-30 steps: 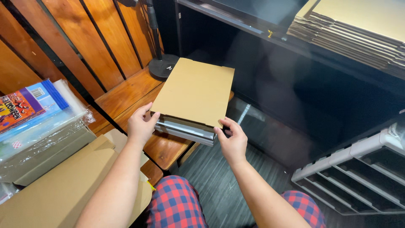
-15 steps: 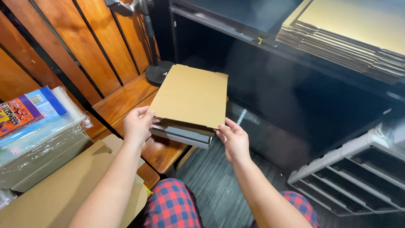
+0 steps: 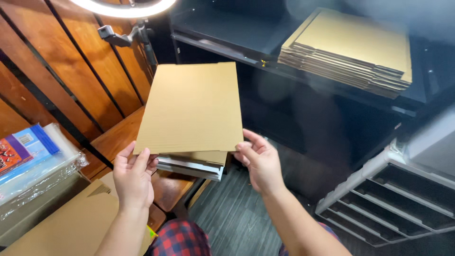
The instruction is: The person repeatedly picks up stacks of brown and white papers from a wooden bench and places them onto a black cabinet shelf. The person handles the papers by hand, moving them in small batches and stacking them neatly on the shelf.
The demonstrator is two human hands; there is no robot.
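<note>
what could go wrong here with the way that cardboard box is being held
The left hand pinches only a near corner of the flat cardboard box, and the right hand looks open beside it, so it could sag or slip. The silvery flat item tucked in its lower flap could slide out towards the floor. Its far edge sits close to the black shelf and might knock it.

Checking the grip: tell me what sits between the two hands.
In the head view, the cardboard sheet and a grey stack beneath lie between the left hand and right hand.
</note>
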